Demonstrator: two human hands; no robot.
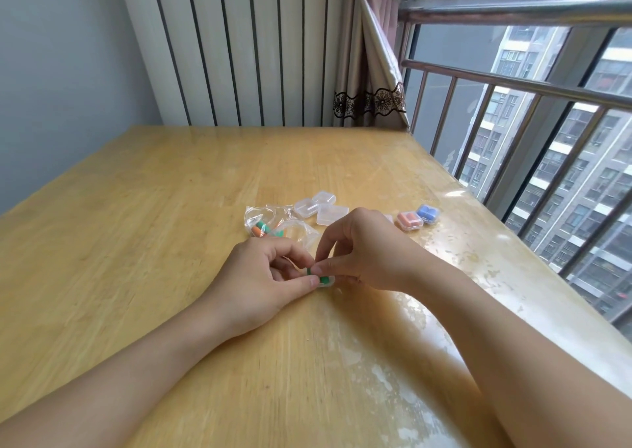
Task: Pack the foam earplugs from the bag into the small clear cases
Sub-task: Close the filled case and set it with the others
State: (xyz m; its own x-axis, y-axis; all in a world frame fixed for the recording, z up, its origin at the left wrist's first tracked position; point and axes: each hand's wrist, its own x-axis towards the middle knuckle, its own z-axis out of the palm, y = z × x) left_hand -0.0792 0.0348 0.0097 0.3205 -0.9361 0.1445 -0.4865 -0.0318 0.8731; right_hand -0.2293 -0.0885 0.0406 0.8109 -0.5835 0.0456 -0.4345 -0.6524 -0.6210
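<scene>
Between the two hands, a small clear case (325, 281) is held down on the wooden table (154, 208). Green earplugs (323, 279) can be seen inside it. The case is pinched by the left hand (263, 276) with its thumb and first finger curled in at the case's left end. The case is pressed from above and the right by the curled fingertips of the right hand (369, 252). Whether the lid is fully closed cannot be told, since it is hidden by the fingers.

Just past the left hand, a crinkled clear bag (273, 223) is seen, with orange and green plugs left inside. Past the right hand's knuckles, three empty clear cases (319, 209) are bunched close together. Farther to the right of that hand, a case of orange plugs (409, 221) and a case of blue plugs (428, 214) are set touching, near the table's right edge.

Lots of bare table is found to the left of the left hand and beyond the bag, up to the wall. To the right, less room is left, as the table's edge is met by a window with metal rails (513, 88).
</scene>
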